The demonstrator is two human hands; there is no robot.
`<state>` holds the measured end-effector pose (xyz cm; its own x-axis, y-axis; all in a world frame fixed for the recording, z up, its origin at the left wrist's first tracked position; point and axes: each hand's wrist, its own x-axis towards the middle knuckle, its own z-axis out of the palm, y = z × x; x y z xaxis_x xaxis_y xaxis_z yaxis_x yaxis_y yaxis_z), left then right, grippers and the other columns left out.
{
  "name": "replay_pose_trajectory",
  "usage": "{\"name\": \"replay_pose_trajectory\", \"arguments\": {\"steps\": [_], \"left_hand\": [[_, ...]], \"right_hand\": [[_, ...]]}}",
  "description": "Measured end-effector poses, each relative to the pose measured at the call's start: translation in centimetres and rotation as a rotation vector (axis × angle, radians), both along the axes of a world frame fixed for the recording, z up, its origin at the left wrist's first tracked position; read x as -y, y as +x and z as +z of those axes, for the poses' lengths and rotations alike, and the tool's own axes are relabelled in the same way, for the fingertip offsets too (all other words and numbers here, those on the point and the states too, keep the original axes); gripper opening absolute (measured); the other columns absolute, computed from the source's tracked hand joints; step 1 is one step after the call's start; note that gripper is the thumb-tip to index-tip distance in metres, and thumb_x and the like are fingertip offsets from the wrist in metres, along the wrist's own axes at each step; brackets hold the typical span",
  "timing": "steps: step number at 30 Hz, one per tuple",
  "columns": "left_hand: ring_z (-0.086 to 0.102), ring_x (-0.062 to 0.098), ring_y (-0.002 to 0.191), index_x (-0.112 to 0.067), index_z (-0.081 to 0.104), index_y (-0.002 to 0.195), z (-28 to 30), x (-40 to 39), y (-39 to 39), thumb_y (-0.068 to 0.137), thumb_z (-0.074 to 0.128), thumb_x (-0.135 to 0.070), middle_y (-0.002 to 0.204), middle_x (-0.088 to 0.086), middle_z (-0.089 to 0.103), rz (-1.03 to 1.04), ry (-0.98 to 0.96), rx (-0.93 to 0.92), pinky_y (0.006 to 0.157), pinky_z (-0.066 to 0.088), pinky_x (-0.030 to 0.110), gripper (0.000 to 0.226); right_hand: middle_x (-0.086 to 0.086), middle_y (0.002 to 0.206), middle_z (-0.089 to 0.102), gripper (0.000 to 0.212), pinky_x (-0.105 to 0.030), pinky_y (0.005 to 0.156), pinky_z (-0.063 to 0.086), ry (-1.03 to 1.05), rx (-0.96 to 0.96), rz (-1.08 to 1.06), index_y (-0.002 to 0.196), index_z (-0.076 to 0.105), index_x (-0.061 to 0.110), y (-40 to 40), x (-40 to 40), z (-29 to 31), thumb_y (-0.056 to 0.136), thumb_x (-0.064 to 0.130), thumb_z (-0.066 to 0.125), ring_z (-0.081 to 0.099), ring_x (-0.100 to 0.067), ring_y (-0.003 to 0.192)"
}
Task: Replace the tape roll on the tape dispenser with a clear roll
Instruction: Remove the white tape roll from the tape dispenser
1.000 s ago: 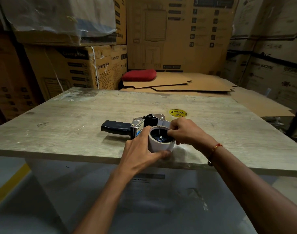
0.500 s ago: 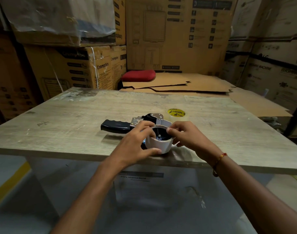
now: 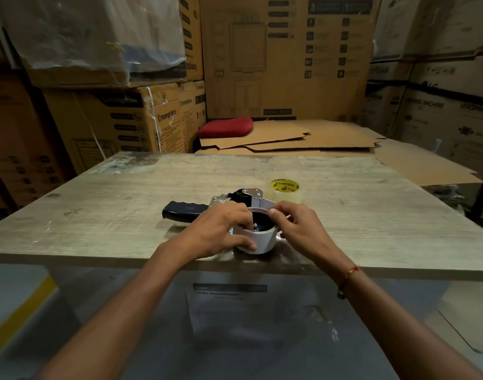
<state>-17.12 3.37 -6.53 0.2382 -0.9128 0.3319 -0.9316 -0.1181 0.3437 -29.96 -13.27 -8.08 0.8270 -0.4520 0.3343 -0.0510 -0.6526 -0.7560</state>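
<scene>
The tape dispenser (image 3: 221, 205) lies on its side near the front edge of the wooden table (image 3: 97, 204), just below the centre of the frame, its black handle (image 3: 184, 211) pointing toward the left. A white, nearly spent roll core (image 3: 259, 239) sits on the dispenser's hub, with the dark hub and a small metal pin visible inside it. The left hand (image 3: 215, 231) grips the core from the left, thumb curled against its outer wall and fingers bent over the rim into the opening. The right hand (image 3: 298, 229) pinches the core's far right rim, thumb on the rim's top edge and fingers curled around the outside. Just behind the dispenser's metal head stands the clear roll (image 3: 285, 190), flat on the table, its yellow printed core facing up. Beyond the table, in the upper half of the frame, a red cushion (image 3: 225, 127) rests on flattened cardboard sheets (image 3: 303, 138), surrounded by stacked cardboard boxes (image 3: 141, 116).
</scene>
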Motion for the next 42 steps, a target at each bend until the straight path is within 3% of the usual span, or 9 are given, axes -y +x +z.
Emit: {"name": "replay_pose_trajectory", "arguments": {"steps": [4, 11, 14, 17, 22, 32, 36, 39, 42], "left_hand": [[0.057, 0.014, 0.092, -0.019, 0.070, 0.093, 0.0, 0.2, 0.0, 0.076, 0.079, -0.043, 0.099, -0.005, 0.062, 0.000, 0.020, -0.036, 0.078, 0.051, 0.046, 0.030], [0.057, 0.011, 0.086, -0.017, 0.071, 0.096, 0.7, -0.2, -0.2, 0.080, 0.076, -0.041, 0.093, -0.008, 0.064, 0.011, 0.052, 0.054, 0.077, 0.051, 0.042, 0.029], [0.053, 0.014, 0.106, -0.024, 0.066, 0.105, 0.7, -0.8, -0.4, 0.084, 0.067, -0.050, 0.107, -0.007, 0.062, 0.019, 0.089, 0.275, 0.093, 0.045, 0.039, 0.034], [0.032, 0.017, 0.140, -0.029, 0.061, 0.113, 0.9, -1.4, -0.3, 0.081, 0.066, -0.060, 0.131, -0.006, 0.059, 0.043, 0.117, 0.484, 0.110, 0.030, 0.037, 0.045], [0.014, 0.017, 0.148, -0.029, 0.062, 0.116, 1.6, -1.4, -1.0, 0.084, 0.067, -0.052, 0.142, -0.005, 0.053, 0.072, 0.179, 0.452, 0.116, 0.018, 0.036, 0.040], [0.018, 0.021, 0.147, -0.035, 0.061, 0.111, 1.2, -1.1, -0.1, 0.082, 0.067, -0.054, 0.144, -0.003, 0.048, 0.088, 0.194, 0.399, 0.114, 0.025, 0.038, 0.035], [0.018, 0.021, 0.147, -0.036, 0.063, 0.114, 1.4, -0.9, 0.0, 0.082, 0.068, -0.053, 0.145, -0.003, 0.049, 0.081, 0.201, 0.387, 0.115, 0.024, 0.039, 0.037], [0.018, 0.022, 0.147, -0.034, 0.064, 0.113, 1.8, -0.9, -0.4, 0.082, 0.069, -0.051, 0.147, 0.001, 0.047, 0.090, 0.216, 0.373, 0.114, 0.025, 0.040, 0.036], [0.016, 0.024, 0.146, -0.030, 0.066, 0.115, 2.8, -0.8, -1.1, 0.084, 0.070, -0.047, 0.155, 0.004, 0.034, 0.118, 0.265, 0.347, 0.112, 0.026, 0.039, 0.035]], "right_hand": [[0.010, 0.111, 0.062, 0.020, -0.018, 0.075, 0.052, -0.087, -0.134, 0.258, 0.102, 0.067, 0.031, -1.4, 1.1, 0.9, 0.089, 0.046, 0.067, 0.063, -0.003, 0.101], [0.007, 0.131, 0.047, 0.025, -0.028, 0.090, 0.055, -0.327, -0.093, 0.321, 0.097, 0.068, 0.023, -1.4, 1.8, 0.7, 0.080, 0.036, 0.080, 0.054, -0.012, 0.114], [0.009, 0.127, 0.046, 0.024, -0.032, 0.093, 0.055, -0.373, -0.044, 0.343, 0.097, 0.066, 0.037, -1.1, 1.3, 0.9, 0.079, 0.032, 0.082, 0.059, -0.011, 0.105], [0.009, 0.126, 0.049, 0.030, -0.036, 0.091, 0.056, -0.405, -0.032, 0.330, 0.107, 0.073, 0.023, -1.0, 1.3, 0.7, 0.080, 0.033, 0.082, 0.060, -0.008, 0.097], [0.008, 0.135, 0.050, 0.041, -0.033, 0.086, 0.057, -0.511, -0.031, 0.327, 0.120, 0.071, 0.019, -1.0, 0.8, 1.3, 0.082, 0.034, 0.079, 0.061, -0.007, 0.094], [0.011, 0.123, 0.047, 0.028, -0.024, 0.074, 0.048, -0.591, -0.009, 0.315, 0.099, 0.071, 0.016, -0.8, 1.0, 1.4, 0.082, 0.037, 0.078, 0.058, -0.007, 0.089], [0.007, 0.134, 0.047, 0.027, -0.027, 0.085, 0.051, -0.477, 0.061, 0.326, 0.092, 0.058, 0.032, -1.3, 1.1, 0.5, 0.080, 0.039, 0.081, 0.058, -0.012, 0.108], [0.007, 0.149, 0.035, 0.045, -0.036, 0.099, 0.053, -0.410, 0.010, 0.331, 0.107, 0.053, 0.029, -1.5, 0.8, -0.4, 0.076, 0.037, 0.085, 0.051, -0.013, 0.125], [0.005, 0.157, 0.032, 0.061, -0.041, 0.089, 0.056, -0.587, -0.060, 0.245, 0.125, 0.048, 0.020, -1.8, 0.7, -1.5, 0.079, 0.039, 0.082, 0.061, -0.024, 0.117]]}}
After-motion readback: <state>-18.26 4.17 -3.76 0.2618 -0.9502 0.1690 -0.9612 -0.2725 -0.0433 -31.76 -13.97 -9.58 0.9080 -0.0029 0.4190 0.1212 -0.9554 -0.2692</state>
